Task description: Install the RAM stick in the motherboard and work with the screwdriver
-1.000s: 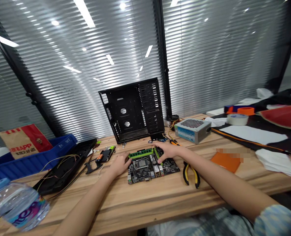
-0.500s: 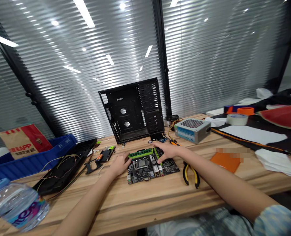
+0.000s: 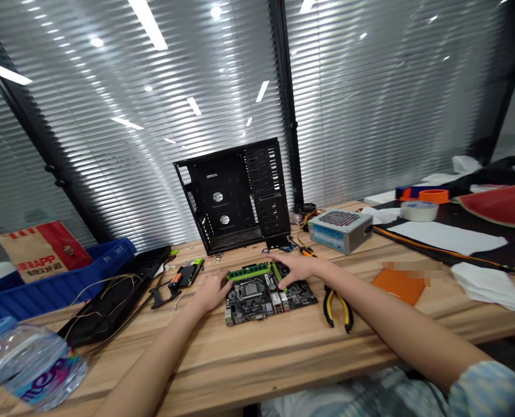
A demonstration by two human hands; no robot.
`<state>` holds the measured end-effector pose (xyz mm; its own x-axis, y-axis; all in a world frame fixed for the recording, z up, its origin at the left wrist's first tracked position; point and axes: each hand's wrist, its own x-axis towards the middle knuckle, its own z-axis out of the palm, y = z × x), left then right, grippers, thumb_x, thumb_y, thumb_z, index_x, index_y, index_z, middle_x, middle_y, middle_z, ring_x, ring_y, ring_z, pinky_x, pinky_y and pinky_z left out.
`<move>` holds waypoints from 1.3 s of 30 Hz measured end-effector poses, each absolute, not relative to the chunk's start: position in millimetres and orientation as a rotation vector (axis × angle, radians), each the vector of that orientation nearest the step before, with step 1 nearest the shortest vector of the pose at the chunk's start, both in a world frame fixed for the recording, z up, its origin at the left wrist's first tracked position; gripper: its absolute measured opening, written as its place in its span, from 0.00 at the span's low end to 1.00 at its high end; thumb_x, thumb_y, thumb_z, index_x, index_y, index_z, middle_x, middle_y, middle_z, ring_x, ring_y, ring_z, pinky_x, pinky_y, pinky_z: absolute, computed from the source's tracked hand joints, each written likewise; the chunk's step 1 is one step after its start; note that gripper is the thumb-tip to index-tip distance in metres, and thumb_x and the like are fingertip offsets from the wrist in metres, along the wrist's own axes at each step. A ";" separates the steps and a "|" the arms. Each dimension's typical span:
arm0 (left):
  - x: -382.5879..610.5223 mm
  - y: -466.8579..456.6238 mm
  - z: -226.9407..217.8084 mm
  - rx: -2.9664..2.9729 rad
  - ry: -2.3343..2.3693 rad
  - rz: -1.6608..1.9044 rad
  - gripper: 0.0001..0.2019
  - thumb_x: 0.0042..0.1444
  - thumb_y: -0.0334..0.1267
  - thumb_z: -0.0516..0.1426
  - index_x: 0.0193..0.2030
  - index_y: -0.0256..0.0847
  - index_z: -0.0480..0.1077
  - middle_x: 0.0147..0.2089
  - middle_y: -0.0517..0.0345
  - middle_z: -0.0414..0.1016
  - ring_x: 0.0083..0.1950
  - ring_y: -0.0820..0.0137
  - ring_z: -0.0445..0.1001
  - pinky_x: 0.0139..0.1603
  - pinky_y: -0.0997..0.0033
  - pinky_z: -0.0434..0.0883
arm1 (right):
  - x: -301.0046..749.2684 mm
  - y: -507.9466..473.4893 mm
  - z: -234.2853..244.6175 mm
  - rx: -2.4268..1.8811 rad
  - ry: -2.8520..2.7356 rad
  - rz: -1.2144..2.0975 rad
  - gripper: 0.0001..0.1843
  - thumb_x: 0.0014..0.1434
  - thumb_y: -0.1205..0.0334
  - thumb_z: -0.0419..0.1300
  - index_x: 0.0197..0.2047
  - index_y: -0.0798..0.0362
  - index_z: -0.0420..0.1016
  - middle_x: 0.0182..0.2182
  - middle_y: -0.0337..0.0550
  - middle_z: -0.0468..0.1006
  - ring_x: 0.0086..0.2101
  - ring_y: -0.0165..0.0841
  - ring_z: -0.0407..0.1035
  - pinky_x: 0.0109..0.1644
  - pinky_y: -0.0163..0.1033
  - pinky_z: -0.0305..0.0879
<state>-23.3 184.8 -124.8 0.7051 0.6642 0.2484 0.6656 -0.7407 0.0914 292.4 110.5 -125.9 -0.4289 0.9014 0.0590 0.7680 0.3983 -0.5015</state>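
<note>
A small black motherboard (image 3: 251, 307) lies flat on the wooden table (image 3: 248, 359), with a green RAM stick (image 3: 248, 270) seated along its far edge. My left hand (image 3: 211, 292) rests at the board's left side, fingers reaching the left end of the stick. Over the board's right side sits my right hand (image 3: 294, 269), fingers spread near the stick's right end and thumb on the board. Both palms hide part of the board. Just right of the board lie yellow-and-black pliers (image 3: 338, 310), close to my right forearm.
An open black computer chassis (image 3: 235, 200) stands behind the board, with a power supply (image 3: 339, 231) to its right. To the left lie a black panel with wires (image 3: 113, 301) and a blue crate (image 3: 53, 292). A water bottle (image 3: 33, 365) stands near the front left corner.
My hands stay at about the same spots on the board. The whole view shifts only slightly.
</note>
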 end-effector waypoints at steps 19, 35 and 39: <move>-22.4 181.9 -122.5 -2.889 -1.150 -0.404 0.16 0.63 0.43 0.48 0.48 0.38 0.71 0.46 0.45 0.77 0.53 0.59 0.73 0.54 0.62 0.67 | 293.4 115.2 -132.3 -1.394 -2.270 0.565 0.64 0.38 0.38 0.71 0.71 0.50 0.46 0.68 0.54 0.53 0.65 0.49 0.50 0.66 0.49 0.49; -22.8 184.0 -124.6 -2.895 -1.149 -0.438 0.16 0.63 0.43 0.49 0.51 0.38 0.70 0.48 0.44 0.77 0.53 0.59 0.73 0.54 0.62 0.67 | 291.2 113.2 -130.5 -1.406 -2.282 0.511 0.64 0.38 0.35 0.69 0.71 0.51 0.47 0.68 0.55 0.51 0.65 0.49 0.49 0.67 0.49 0.48; -22.4 182.6 -123.1 -2.889 -1.150 -0.425 0.17 0.63 0.43 0.48 0.52 0.37 0.70 0.49 0.44 0.77 0.53 0.59 0.73 0.54 0.62 0.67 | 290.5 112.0 -128.3 -1.427 -2.299 0.492 0.63 0.39 0.35 0.69 0.71 0.52 0.48 0.68 0.57 0.52 0.65 0.49 0.49 0.67 0.50 0.48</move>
